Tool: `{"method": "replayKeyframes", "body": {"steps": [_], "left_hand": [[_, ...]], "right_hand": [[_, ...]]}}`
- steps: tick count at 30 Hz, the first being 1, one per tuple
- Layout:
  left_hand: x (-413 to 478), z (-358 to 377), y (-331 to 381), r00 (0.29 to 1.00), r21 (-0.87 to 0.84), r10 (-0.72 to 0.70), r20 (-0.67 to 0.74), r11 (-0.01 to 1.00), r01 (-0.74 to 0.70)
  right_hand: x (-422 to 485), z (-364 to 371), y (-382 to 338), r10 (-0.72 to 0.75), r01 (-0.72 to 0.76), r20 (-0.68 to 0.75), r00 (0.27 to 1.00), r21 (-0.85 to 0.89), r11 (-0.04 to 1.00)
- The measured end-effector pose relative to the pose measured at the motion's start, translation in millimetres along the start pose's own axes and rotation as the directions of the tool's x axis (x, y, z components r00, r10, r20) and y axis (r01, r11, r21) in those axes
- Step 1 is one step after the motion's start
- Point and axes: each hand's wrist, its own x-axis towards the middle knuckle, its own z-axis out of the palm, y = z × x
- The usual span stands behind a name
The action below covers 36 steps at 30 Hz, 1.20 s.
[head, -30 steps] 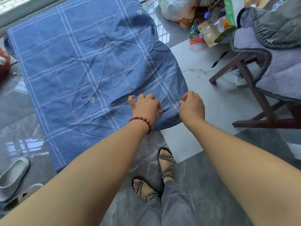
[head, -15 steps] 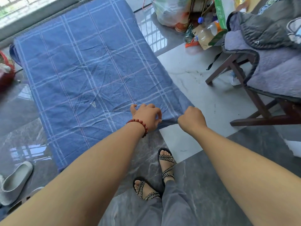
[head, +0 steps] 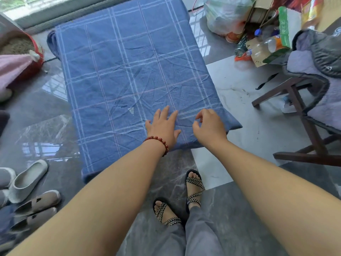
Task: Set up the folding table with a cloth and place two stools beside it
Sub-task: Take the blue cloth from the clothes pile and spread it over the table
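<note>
Head view: the cloth (head: 129,67), blue with pale checks, is seen spread flat from the middle of the frame up to 12 o'clock, draped over what is taken to be the table, none of which is shown. Its near edge is hung toward the floor (head: 249,130) at 6 o'clock, and its near right corner is seen jutting out at 3 o'clock of the hands. The left hand (head: 162,126), a bead bracelet (head: 156,140) at its wrist, is laid flat on the cloth just inside the near edge, fingers straight and spread, nothing gripped. The right hand (head: 208,126) is held just beside it, toward 3 o'clock, fingers loosely curled, thumb and forefinger parted; nothing appears to be pinched, though whether the fingertips touch the fabric cannot be told. Fine creases are spotted across the middle. The fabric is judged light, soft and limp: it would be dragged along by a flat palm and could slide on a smooth top, so it is best taken by the hem or a corner in a pinch and tugged gently outward, with wrinkles pressed out under an open hand. No stool is made out for certain; a dark wooden seat (head: 295,97) under a lilac throw (head: 321,108) is noted at 3 o'clock, shoes (head: 27,179) at 8 o'clock, a plastic bag (head: 225,17) at 1 o'clock.
</note>
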Motion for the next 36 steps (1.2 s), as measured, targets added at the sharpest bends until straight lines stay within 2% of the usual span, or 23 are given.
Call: {"method": "replayKeyframes", "body": {"steps": [6, 12, 16, 19, 26, 29, 36], "left_hand": [[-10, -3, -57, 0.980, -0.029, -0.190, 0.057, 0.981, 0.192], [-20, 2, -103, 0.945, -0.119, -0.290, 0.153, 0.944, 0.309], [-31, 9, -135, 0.944, -0.151, -0.253, 0.214, 0.946, 0.288], [-40, 13, -153, 0.953, -0.147, -0.225, 0.203, 0.955, 0.257], [-53, 22, -173, 0.941, -0.200, -0.274, 0.200, 0.928, 0.313], [-54, 25, -173, 0.937, -0.165, -0.287, 0.200, 0.932, 0.321], [-19, 1, -180, 0.968, -0.104, -0.250, 0.035, 0.962, 0.252]], "right_hand": [[7, 31, -42, -0.165, 0.169, 0.056, 0.985, -0.093, 0.981], [12, 66, -75, -0.294, 0.319, 0.139, 0.946, -0.234, 0.918], [14, 90, -83, -0.195, 0.289, 0.251, 0.948, -0.429, 0.856], [5, 109, -87, -0.132, 0.271, 0.307, 0.943, -0.472, 0.839], [-2, 135, -107, -0.082, 0.208, 0.276, 0.958, -0.469, 0.858], [6, 135, -116, -0.103, 0.204, 0.238, 0.966, -0.452, 0.868], [56, 116, -130, -0.120, 0.205, 0.199, 0.973, -0.495, 0.844]]}}
